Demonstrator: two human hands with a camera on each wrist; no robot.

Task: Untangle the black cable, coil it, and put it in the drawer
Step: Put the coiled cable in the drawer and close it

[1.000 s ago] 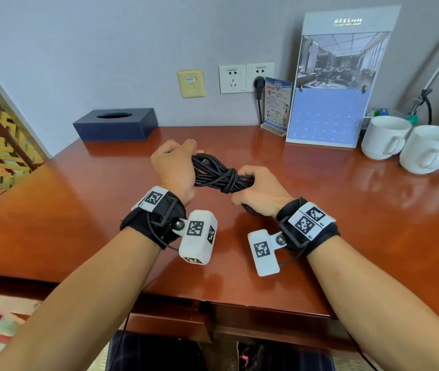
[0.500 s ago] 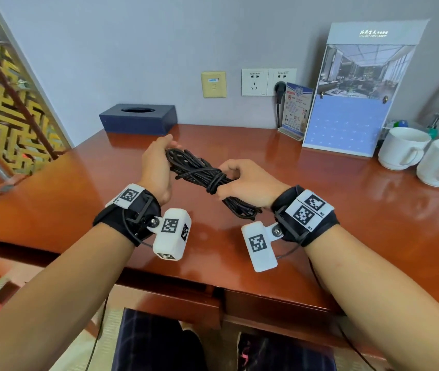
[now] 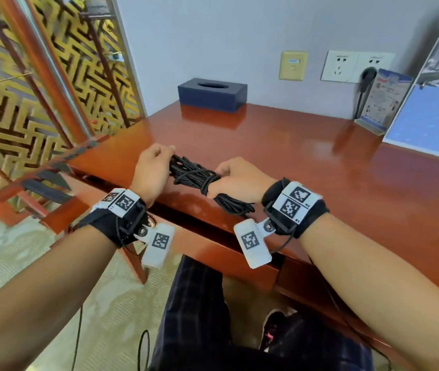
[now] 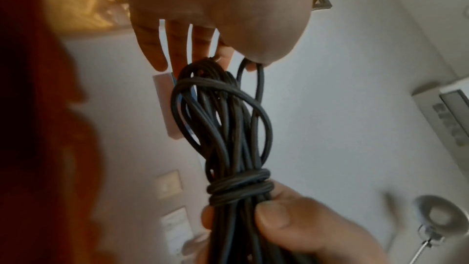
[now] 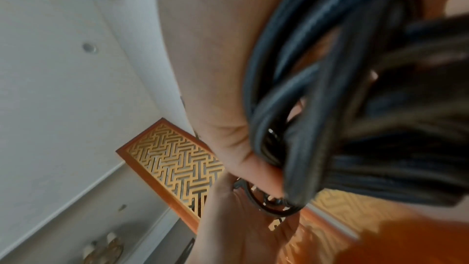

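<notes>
A bundle of black cable (image 3: 195,177) (image 4: 228,138) (image 5: 342,87), coiled and bound round its middle by several turns of its own cord, hangs between both hands above the front left of the wooden desk (image 3: 306,162). My left hand (image 3: 154,167) (image 4: 203,33) grips the looped far end. My right hand (image 3: 235,178) (image 4: 279,224) holds the bundle just behind the wrapped turns, and the rest of the coil trails down past that wrist. A drawer front (image 3: 213,245) with a small round knob (image 3: 152,223) shows under the desk edge, shut.
A dark blue tissue box (image 3: 212,94) stands at the back left by the wall. Wall sockets (image 3: 357,66) with a plug, a leaflet stand (image 3: 381,100) and a calendar (image 3: 432,103) fill the back right. A gold lattice screen (image 3: 25,89) stands left of the desk.
The head view has swung left and down, so the cups are out of view and the drawer front shows. Both hands carried the bundle toward the desk's front left edge.
</notes>
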